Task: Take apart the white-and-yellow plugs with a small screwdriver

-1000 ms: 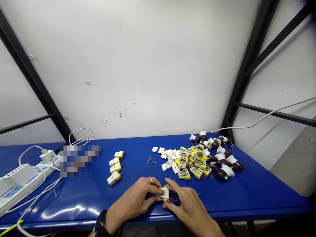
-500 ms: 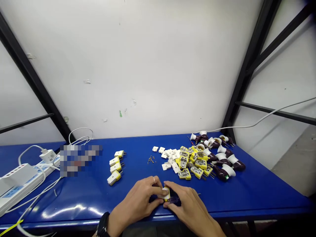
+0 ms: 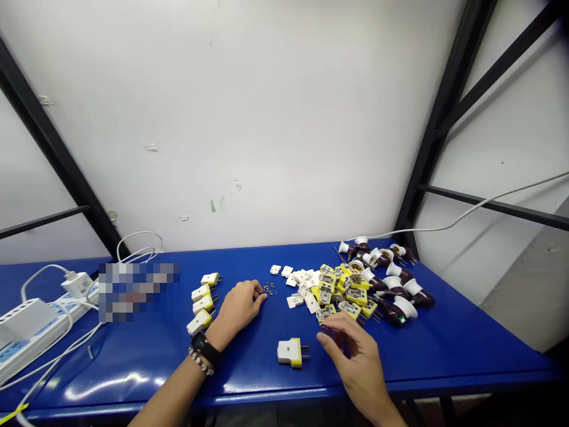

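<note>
My left hand (image 3: pixel 242 305) reaches to the small brass screws (image 3: pixel 269 289), thumb and fingers pinched at the pile's left edge; whatever is between the fingertips is too small to make out. My right hand (image 3: pixel 355 356) is closed around the dark purple, see-through handle of a screwdriver (image 3: pixel 331 333), its shaft hidden by the hand. Between my hands and nearer the table's front lies a white and yellow plug (image 3: pixel 290 352), cover on, prongs pointing right. Neither hand touches it.
Several closed plugs (image 3: pixel 200 321) stand in a column at left. White covers (image 3: pixel 306 279) and open yellow plug bodies (image 3: pixel 351 296) are heaped right of centre. Brown lamp holders (image 3: pixel 395 287) lie beyond. A power strip (image 3: pixel 48 332) with cables occupies the far left.
My left hand has let go of the plug and moved up and left to the screws. The plug now rests on the table. My right hand has drawn away rightward with the screwdriver.
</note>
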Tool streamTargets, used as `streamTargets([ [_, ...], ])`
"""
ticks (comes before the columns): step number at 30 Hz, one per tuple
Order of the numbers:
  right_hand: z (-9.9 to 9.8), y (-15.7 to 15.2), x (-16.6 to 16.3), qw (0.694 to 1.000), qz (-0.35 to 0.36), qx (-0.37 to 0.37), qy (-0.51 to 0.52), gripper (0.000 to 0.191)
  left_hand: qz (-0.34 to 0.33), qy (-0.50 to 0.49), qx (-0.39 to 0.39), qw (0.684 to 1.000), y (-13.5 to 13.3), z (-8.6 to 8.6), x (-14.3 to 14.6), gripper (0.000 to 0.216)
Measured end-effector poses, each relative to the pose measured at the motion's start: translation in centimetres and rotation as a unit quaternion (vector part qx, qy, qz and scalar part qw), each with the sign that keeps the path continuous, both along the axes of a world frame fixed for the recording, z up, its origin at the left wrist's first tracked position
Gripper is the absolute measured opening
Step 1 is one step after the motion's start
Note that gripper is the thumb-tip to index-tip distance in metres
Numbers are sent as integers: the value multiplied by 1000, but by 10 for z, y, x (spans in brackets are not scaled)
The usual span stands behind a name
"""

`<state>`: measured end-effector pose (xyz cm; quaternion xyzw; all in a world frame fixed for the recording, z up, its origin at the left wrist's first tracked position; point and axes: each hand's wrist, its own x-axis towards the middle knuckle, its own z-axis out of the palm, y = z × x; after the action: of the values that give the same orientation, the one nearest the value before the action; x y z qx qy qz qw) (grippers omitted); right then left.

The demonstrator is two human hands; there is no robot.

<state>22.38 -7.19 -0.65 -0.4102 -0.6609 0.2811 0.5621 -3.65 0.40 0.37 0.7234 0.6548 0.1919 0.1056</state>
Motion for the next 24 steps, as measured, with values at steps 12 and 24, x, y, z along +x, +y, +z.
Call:
streamTargets([
  [12, 19, 2, -4, 978, -74, -46, 191, 32, -82, -118, 25, 989, -42, 7, 13, 24],
  [24, 39, 6, -32, 954, 51, -78, 287, 29, -95, -345, 84, 930, -88, 11, 40, 19],
])
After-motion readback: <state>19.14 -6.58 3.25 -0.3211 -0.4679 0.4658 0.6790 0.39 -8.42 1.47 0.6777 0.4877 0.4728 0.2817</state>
